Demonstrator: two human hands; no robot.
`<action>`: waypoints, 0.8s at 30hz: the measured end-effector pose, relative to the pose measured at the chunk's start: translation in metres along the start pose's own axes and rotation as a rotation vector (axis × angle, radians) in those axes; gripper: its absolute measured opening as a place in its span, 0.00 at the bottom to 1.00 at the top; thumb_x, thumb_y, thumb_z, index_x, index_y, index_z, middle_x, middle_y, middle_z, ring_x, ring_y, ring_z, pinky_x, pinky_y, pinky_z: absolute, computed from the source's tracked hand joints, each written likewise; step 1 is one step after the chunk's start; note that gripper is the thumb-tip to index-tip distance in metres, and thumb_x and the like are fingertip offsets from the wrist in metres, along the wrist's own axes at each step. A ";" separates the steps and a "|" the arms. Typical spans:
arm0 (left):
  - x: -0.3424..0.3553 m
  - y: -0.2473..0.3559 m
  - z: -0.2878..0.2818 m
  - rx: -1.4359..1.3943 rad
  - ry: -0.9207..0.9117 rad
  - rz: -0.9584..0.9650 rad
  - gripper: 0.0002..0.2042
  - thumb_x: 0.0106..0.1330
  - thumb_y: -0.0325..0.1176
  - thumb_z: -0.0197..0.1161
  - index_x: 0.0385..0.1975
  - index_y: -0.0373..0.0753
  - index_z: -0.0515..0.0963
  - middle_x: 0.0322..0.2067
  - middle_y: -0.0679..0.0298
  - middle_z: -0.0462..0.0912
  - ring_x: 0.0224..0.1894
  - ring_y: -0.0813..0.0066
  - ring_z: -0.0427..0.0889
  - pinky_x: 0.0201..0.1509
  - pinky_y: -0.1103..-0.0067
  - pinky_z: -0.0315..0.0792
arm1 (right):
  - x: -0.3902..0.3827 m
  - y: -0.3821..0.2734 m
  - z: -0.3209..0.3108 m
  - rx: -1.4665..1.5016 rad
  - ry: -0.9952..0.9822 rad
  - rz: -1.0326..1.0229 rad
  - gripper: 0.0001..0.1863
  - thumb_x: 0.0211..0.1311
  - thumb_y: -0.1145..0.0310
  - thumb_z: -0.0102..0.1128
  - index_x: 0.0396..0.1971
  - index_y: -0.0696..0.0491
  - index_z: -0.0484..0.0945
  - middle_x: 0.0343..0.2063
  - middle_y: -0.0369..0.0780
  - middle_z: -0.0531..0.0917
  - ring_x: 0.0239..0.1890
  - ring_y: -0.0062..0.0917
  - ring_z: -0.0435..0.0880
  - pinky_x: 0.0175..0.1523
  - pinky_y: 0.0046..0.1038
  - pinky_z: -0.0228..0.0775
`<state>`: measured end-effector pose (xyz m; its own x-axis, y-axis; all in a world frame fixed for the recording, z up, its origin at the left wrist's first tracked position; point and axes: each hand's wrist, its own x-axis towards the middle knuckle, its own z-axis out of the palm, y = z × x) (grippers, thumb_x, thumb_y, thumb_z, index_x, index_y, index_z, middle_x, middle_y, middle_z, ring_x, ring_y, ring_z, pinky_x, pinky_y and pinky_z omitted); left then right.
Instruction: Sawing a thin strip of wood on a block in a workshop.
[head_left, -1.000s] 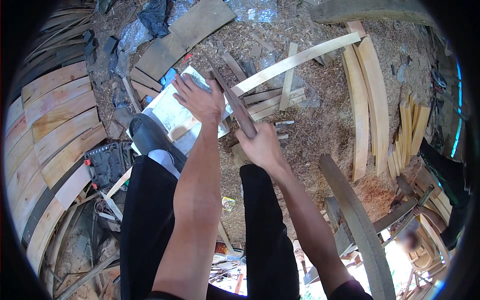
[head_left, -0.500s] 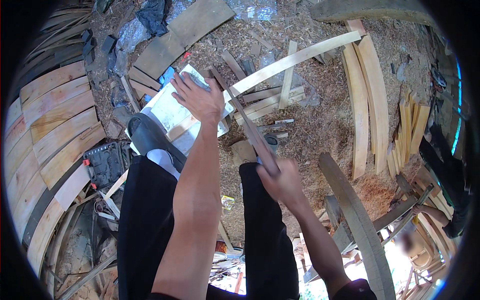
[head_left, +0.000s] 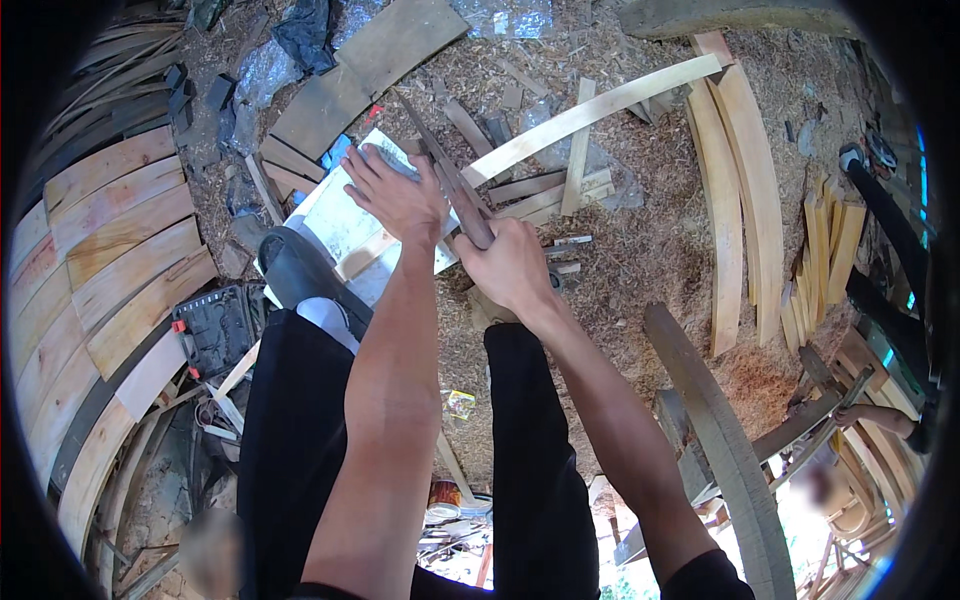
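My left hand lies flat with spread fingers on a pale flat board on the sawdust-covered ground. My dark shoe stands on the near end of that board. My right hand is shut on the handle end of a long, dark, narrow blade-like tool. The tool runs up and to the left, past my left hand's fingers, across the board's right edge. I cannot tell whether it is a saw or a knife.
Curved pale planks are stacked on the left, and more curved slats lie on the right. A long pale slat crosses behind the board. A black tool case sits left of my leg. Another person's hand works at lower right.
My right hand drew the tool back toward me half a second ago and has now pushed it forward again. My left hand stayed on the board.
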<state>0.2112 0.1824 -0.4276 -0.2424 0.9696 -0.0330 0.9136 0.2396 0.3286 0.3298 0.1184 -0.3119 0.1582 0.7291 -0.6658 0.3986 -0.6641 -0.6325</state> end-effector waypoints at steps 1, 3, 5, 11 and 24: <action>0.000 -0.001 0.000 0.000 0.000 0.002 0.33 0.63 0.45 0.52 0.64 0.28 0.60 0.70 0.46 0.53 0.75 0.50 0.44 0.75 0.54 0.37 | 0.001 0.001 0.000 -0.001 -0.008 0.002 0.18 0.52 0.61 0.61 0.22 0.64 0.80 0.17 0.55 0.79 0.26 0.48 0.84 0.33 0.40 0.73; 0.001 -0.001 0.001 0.004 0.015 0.011 0.33 0.62 0.44 0.52 0.64 0.28 0.59 0.70 0.46 0.53 0.75 0.50 0.44 0.75 0.54 0.37 | -0.003 0.004 -0.001 0.007 0.005 -0.006 0.18 0.53 0.61 0.61 0.23 0.64 0.80 0.17 0.55 0.79 0.25 0.47 0.84 0.32 0.40 0.73; 0.000 -0.001 0.001 0.005 0.017 0.003 0.33 0.62 0.44 0.51 0.64 0.28 0.60 0.69 0.46 0.53 0.75 0.50 0.44 0.75 0.54 0.37 | -0.012 0.004 -0.001 0.015 0.014 -0.018 0.17 0.53 0.61 0.62 0.23 0.64 0.80 0.16 0.54 0.78 0.24 0.46 0.84 0.32 0.39 0.72; -0.001 0.000 -0.001 0.007 0.035 -0.004 0.32 0.62 0.44 0.51 0.63 0.27 0.60 0.69 0.45 0.53 0.75 0.50 0.44 0.75 0.54 0.37 | -0.104 0.022 -0.031 0.065 0.009 -0.028 0.12 0.51 0.64 0.65 0.24 0.59 0.80 0.18 0.52 0.80 0.28 0.51 0.81 0.36 0.42 0.75; 0.001 -0.008 -0.003 0.019 0.053 0.010 0.32 0.62 0.43 0.51 0.63 0.27 0.60 0.69 0.45 0.54 0.74 0.50 0.45 0.75 0.54 0.37 | -0.085 0.013 -0.030 0.052 0.001 0.009 0.14 0.52 0.65 0.62 0.22 0.63 0.79 0.13 0.51 0.76 0.18 0.40 0.82 0.27 0.35 0.70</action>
<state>0.2024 0.1808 -0.4272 -0.2496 0.9681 0.0209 0.9219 0.2310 0.3109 0.3488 0.0527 -0.2521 0.1621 0.7233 -0.6712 0.3498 -0.6781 -0.6464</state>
